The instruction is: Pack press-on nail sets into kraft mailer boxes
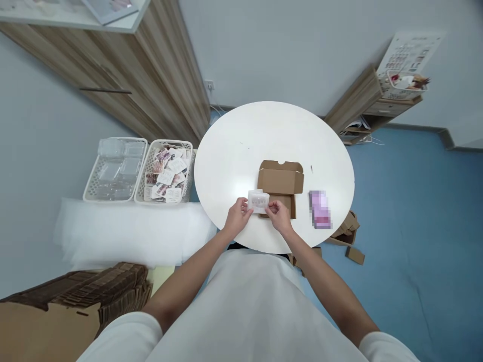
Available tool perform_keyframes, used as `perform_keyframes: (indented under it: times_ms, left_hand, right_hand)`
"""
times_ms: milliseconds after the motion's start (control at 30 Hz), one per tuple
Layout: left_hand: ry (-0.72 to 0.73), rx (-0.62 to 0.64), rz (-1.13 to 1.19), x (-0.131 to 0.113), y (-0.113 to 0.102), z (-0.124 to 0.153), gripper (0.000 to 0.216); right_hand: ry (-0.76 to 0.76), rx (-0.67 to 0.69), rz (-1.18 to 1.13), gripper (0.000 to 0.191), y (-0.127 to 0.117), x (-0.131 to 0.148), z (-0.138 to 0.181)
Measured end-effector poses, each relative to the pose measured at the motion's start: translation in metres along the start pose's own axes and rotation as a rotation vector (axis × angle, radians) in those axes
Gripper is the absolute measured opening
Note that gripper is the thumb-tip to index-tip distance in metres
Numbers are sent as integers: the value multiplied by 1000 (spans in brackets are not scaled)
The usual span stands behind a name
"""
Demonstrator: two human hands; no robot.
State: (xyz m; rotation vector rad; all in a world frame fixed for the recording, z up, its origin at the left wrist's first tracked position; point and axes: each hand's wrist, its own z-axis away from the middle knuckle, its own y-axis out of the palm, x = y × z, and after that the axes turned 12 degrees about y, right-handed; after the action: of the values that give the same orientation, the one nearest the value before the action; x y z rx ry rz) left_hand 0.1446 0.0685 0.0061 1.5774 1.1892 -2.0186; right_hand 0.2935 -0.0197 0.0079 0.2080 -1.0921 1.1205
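Both my hands hold a small clear plastic case point(258, 200) over the near part of the round white table point(241, 146). My left hand point(237, 216) pinches its left end, fingers closed. My right hand point(279, 215) grips its right end, fingers closed. Just behind the case an open brown cardboard box point(281, 182) lies on the table with its lid flap up. A purple blurred flat item point(320, 209) lies to the right of the box.
Two white baskets stand left of the table: one with clear plastic cases point(115, 170), one with printed cards point(166, 172). A stack of flat cardboard point(79, 296) lies at the lower left. Cardboard scraps point(349, 236) are on the blue floor. Wooden cabinets stand behind.
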Motion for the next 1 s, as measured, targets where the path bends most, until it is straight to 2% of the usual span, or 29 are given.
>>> perform_keyframes:
  times_ms: [233, 400, 633, 833, 1000]
  left_hand:
    - [93, 175, -79, -20, 47, -15, 41]
    - [17, 250, -169, -23, 67, -22, 49]
    - [-93, 389, -430, -24, 75, -29, 50]
    - [-14, 480, -581, -27, 75, -30, 20]
    - [71, 441, -573, -24, 73, -27, 13]
  right_hand:
    - [-23, -80, 165, 10, -46, -23, -10]
    - [-43, -61, 356, 11, -58, -32, -21]
    - [-69, 4, 587, 13, -57, -34, -30]
    - [-84, 29, 744, 20, -54, -35, -33]
    - [-124, 14, 760, 22, -52, -39, -34]
